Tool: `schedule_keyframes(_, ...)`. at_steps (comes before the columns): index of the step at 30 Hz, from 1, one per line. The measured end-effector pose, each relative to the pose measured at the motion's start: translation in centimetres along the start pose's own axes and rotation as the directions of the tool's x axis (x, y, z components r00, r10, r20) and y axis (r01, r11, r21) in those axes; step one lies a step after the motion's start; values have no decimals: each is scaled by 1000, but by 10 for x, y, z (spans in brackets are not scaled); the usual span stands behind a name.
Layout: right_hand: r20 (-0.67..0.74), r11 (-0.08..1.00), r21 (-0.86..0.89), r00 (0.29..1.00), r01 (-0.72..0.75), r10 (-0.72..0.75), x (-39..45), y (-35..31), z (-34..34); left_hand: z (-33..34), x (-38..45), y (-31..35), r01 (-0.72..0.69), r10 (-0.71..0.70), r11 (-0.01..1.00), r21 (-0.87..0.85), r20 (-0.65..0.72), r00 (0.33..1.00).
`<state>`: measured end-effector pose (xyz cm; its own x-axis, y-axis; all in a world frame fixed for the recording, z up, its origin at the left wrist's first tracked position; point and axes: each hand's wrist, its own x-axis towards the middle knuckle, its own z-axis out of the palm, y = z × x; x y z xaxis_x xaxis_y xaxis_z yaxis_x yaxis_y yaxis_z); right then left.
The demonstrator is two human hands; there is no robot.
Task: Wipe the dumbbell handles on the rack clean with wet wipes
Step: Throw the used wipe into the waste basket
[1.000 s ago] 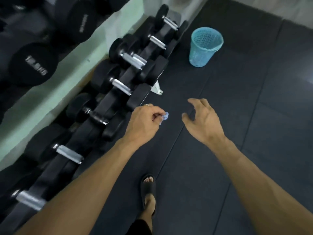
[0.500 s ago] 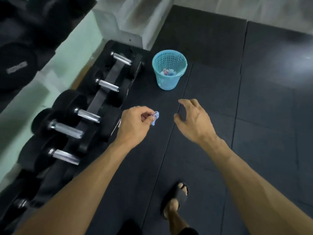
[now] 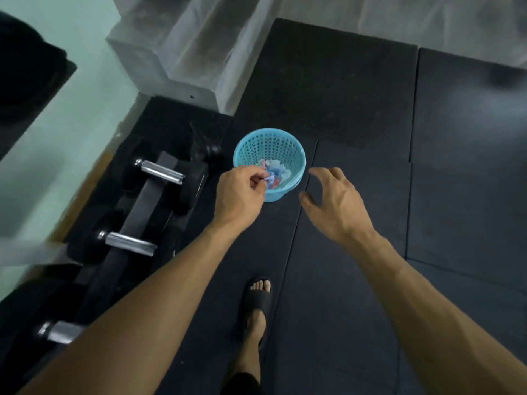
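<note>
Dumbbells (image 3: 159, 172) lie on the black rack (image 3: 142, 201) at left, chrome handles bare, well apart from either grip. The blue basket (image 3: 296, 155) stands on the floor just beyond. Left hand (image 3: 238, 196) pinches a crumpled wipe (image 3: 268, 178) over the basket's rim. Right hand (image 3: 335, 205) hovers beside it, fingers spread wide, holding nothing.

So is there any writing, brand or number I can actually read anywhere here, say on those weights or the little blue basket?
None can be read.
Dumbbells: no label or number shows on the black ends or metal handles.
Blue basket: plain mesh, no writing.
Crumpled wipes in the basket: red and blue patches, too crumpled to read as print.
Large dark weight at top left: blurred, nothing legible.
</note>
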<state>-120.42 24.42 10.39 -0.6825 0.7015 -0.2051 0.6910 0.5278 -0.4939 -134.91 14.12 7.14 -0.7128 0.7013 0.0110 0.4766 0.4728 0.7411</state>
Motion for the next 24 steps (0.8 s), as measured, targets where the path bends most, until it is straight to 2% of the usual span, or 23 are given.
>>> schedule_keyframes(4,17,998,26,999,-52,52,80,4,11,22,89,-16,62,-61,998,1,172,983)
schedule_keyframes(7,43,998,26,997,-66,64,118,9,18,31,120,-29,93,-105,994,61,235,966)
schedule_keyframes(11,24,991,40,991,-130,129,139,21,14,39,122,-27,-34,-47,973,230,337,940)
schedule_keyframes(16,-22,979,52,980,-195,196,124,47,-6,50,103,2,-184,12,911,368,423,906)
schedule_keyframes(20,-77,964,71,962,-255,261,85,74,-26,67,74,35,-284,68,889,360,510,858)
schedule_keyframes(24,-146,932,130,924,-337,355,18,110,-47,93,28,81,-421,167,853,308,603,780)
